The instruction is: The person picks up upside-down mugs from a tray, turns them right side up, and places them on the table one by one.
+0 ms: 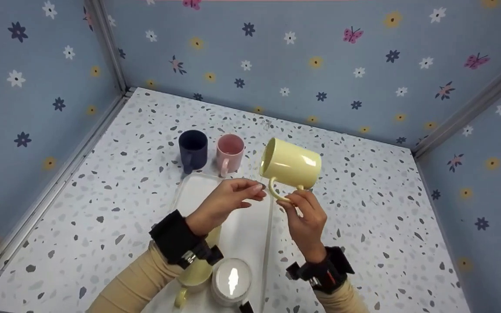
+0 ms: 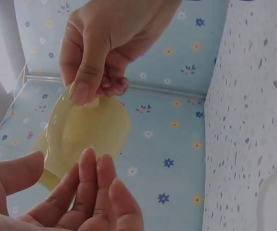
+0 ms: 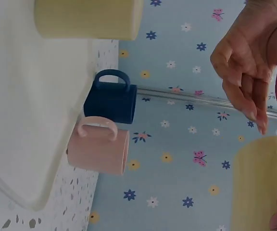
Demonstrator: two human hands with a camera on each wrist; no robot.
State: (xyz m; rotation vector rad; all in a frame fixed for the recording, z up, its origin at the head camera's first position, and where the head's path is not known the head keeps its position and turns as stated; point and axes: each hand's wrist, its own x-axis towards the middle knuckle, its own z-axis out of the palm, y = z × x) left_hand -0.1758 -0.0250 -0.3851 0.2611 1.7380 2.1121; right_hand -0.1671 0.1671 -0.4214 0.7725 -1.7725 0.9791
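Note:
My right hand (image 1: 307, 219) pinches the handle of a pale yellow mug (image 1: 292, 163), which is held in the air, tipped on its side with its mouth facing left. My left hand (image 1: 228, 198) is just left of that mug, its fingers loosely bent and apart from it. In the left wrist view, the left fingers (image 2: 88, 185) appear in front of the yellow mug (image 2: 81, 130), holding nothing. Behind the hands, a dark blue mug (image 1: 193, 150) and a pink mug (image 1: 230, 152) stand upright side by side on the table.
A white tray (image 1: 250, 230) lies beneath the hands. Near its front are another yellow mug (image 1: 196, 276), partly hidden by my left arm, and a white, shiny-topped round item (image 1: 232, 278). Flower-patterned panels (image 1: 276, 56) enclose the speckled table (image 1: 376, 217).

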